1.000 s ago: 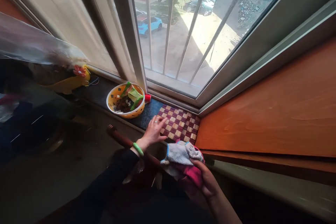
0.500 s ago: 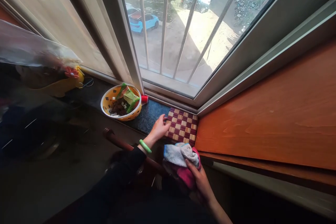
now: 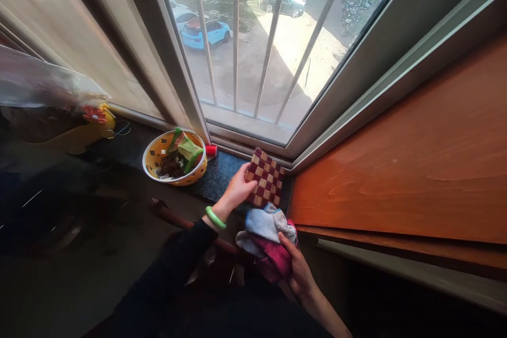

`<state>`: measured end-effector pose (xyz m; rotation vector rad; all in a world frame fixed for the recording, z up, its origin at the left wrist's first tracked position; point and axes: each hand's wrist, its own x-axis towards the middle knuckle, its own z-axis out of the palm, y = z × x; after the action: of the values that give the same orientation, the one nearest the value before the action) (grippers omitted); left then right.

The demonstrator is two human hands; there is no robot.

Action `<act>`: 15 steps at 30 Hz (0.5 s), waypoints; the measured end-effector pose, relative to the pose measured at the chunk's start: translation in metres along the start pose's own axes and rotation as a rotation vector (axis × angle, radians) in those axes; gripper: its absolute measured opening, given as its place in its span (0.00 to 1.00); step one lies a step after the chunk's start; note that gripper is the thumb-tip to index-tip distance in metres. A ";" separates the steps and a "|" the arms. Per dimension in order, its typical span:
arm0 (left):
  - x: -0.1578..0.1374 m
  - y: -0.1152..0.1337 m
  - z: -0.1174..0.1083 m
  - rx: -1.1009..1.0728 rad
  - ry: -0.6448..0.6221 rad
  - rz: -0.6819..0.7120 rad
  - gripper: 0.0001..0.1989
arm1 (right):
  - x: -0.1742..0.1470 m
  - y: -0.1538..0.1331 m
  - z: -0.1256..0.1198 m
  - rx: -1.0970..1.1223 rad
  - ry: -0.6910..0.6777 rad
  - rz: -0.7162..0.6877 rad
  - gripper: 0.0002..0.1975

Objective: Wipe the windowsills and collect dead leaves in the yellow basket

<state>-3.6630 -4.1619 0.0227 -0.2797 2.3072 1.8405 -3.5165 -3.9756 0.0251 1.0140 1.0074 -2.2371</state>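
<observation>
My left hand [image 3: 237,188], with a green bangle [image 3: 215,217] at the wrist, grips the left edge of a checkered woven mat [image 3: 266,179] in maroon and tan. The mat is tilted, its near side raised off the dark stone sill [image 3: 222,169]. Bunched in my right hand [image 3: 299,266] are cloths [image 3: 269,229], pale blue-grey with a blue edge and a magenta part below. The thumb lies over the cloth; the other fingers are mostly hidden behind it. The cloths are just below the mat's near edge.
A yellow basket [image 3: 174,156] with a white rim holds a green packet [image 3: 186,153] and dark things. Beside it lies a red spool-like object [image 3: 211,151]. A barred window [image 3: 253,47] rises behind, and a wooden panel [image 3: 396,163] bounds the right. A wooden chair [image 3: 170,215] stands below the sill.
My left hand has closed on the mat's edge and lifted it into a tilt; before, the mat lay flat. My right hand still holds the cloths. The view has shifted slightly right.
</observation>
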 end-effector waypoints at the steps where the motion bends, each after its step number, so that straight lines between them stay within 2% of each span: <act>1: -0.002 0.019 -0.013 0.128 -0.004 0.062 0.32 | 0.001 0.000 -0.001 -0.023 -0.009 -0.008 0.30; 4: -0.010 0.078 -0.046 0.585 0.014 0.160 0.32 | 0.003 0.000 0.000 -0.085 -0.027 -0.060 0.34; 7: -0.017 0.109 -0.051 0.935 -0.059 0.170 0.32 | 0.009 -0.004 0.008 -0.130 -0.066 -0.144 0.34; 10: -0.015 0.103 -0.032 1.095 -0.150 0.134 0.30 | 0.019 -0.009 0.022 -0.154 -0.108 -0.199 0.31; 13: -0.008 0.084 -0.015 1.097 -0.196 0.136 0.25 | 0.030 -0.014 0.034 -0.161 -0.127 -0.216 0.30; 15: -0.002 0.079 -0.014 1.086 -0.217 0.150 0.21 | 0.037 -0.016 0.037 -0.171 -0.140 -0.216 0.31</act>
<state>-3.6811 -4.1581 0.1006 0.2425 2.7826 0.4036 -3.5650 -3.9993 0.0196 0.6938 1.2715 -2.3062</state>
